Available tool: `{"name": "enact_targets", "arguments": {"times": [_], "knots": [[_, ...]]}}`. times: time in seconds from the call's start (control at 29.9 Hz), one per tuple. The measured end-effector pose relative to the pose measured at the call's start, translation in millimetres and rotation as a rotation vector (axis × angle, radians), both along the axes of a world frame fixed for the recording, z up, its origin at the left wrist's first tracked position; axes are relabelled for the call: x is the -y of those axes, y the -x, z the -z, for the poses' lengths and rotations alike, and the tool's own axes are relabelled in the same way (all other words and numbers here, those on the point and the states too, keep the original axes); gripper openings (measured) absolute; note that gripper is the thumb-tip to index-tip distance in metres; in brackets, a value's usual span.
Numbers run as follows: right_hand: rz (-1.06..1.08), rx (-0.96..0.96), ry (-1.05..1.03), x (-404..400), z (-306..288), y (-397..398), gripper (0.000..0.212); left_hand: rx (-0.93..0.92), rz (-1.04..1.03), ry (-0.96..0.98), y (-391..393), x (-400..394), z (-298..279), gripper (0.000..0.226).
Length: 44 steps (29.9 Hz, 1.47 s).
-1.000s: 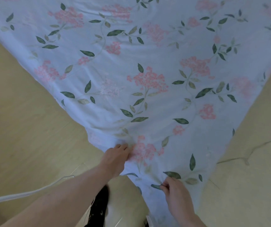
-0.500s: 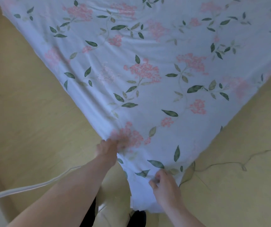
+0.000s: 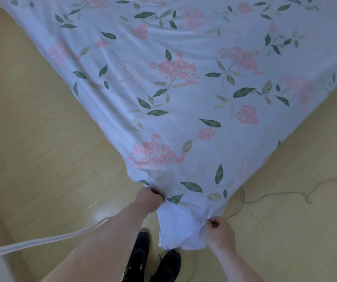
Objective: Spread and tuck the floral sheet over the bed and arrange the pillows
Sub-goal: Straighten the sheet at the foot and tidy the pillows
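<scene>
Above the black shoes (image 3: 155, 261), left hand (image 3: 149, 201) and right hand (image 3: 220, 233) fingers pinch the floral sheet (image 3: 184, 98) corner.

pale blue sheet (image 3: 184, 94) with pink flowers, green leaves, black shoes (image 3: 155, 261)

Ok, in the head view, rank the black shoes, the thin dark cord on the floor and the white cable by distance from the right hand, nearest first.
From the right hand, which pinches the floral sheet's corner:
1. Thin dark cord on the wooden floor; its near end runs just above the hand.
2. Black shoes, below and to its left.
3. White cable, far left, beyond the left forearm.
</scene>
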State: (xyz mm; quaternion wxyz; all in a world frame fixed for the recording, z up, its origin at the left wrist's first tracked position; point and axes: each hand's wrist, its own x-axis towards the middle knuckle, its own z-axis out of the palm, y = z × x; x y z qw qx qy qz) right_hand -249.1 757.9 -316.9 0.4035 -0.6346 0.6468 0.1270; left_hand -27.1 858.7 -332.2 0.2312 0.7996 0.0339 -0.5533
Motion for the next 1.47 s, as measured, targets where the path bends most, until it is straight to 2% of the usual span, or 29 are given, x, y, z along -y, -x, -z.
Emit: {"name": "enact_targets", "arguments": {"times": [0.2,0.23,0.27,0.3,0.33,0.43,0.53,0.57,0.74,0.8,0.9,0.97,1.04,1.14,1.24,1.4,1.47], "knots": [[-0.021,0.079,0.121,-16.6,-25.4,20.1,0.028,0.029,-0.075,-0.025,0.9,-18.3,-1.0,0.013],[-0.04,0.089,0.143,-17.0,-29.2,22.8,0.032,-0.012,-0.097,-0.039,-1.1,-18.7,-0.2,0.03],[-0.06,0.099,0.16,-17.7,-30.7,26.1,0.034,-0.067,-0.15,-0.039,-2.7,-19.6,1.9,0.06],[-0.077,0.108,0.178,-17.9,-30.5,28.2,0.035,-0.119,-0.2,-0.007,-4.9,-18.3,4.7,0.078],[-0.088,0.12,0.196,-19.4,-31.4,30.7,0.036,-0.163,-0.234,0.04,-4.6,-16.4,7.4,0.081],[-0.073,0.171,0.237,-23.3,-35.5,35.3,0.034,-0.266,-0.323,0.121,4.9,-6.7,12.5,0.051],[-0.016,0.205,0.22,-26.4,-36.5,34.3,0.034,-0.25,-0.363,0.11,19.1,-9.8,17.6,0.014],[-0.007,0.209,0.214,-26.2,-36.0,33.7,0.035,-0.222,-0.354,0.102,22.4,-13.5,18.4,0.011],[-0.058,0.161,0.166,-23.3,-32.9,30.4,0.04,0.04,-0.22,0.089,21.4,-37.9,20.8,0.01],[-0.108,0.143,0.197,-24.4,-33.2,30.4,0.04,0.092,-0.138,0.007,25.8,-47.6,16.9,0.011],[-0.271,-0.053,0.152,-30.8,-30.0,43.1,0.039,0.128,-0.053,-0.12,35.6,-53.7,9.3,0.013],[-0.337,-0.286,0.008,-35.3,-27.5,57.0,0.037,0.112,0.153,-0.184,35.5,-48.0,0.1,0.012],[-0.285,-0.38,-0.107,-34.5,-31.9,65.4,0.033,0.136,0.503,-0.24,32.2,-36.5,-13.7,0.012],[-0.276,-0.317,-0.115,-23.6,-51.7,55.6,0.029,0.276,0.795,-0.215,23.3,-16.9,-38.4,0.008],[-0.264,-0.172,-0.079,-9.7,-79.9,28.1,0.021,0.336,0.899,-0.191,15.4,4.2,-68.9,0.014],[-0.247,0.005,-0.04,9.7,-147.7,-30.0,0.009,0.403,0.908,-0.174,-11.5,23.5,-145.0,0.009],[-0.306,0.056,-0.021,20.1,-205.7,-55.5,0.011,0.452,0.816,-0.15,-31.4,29.0,-199.7,0.011]]}}
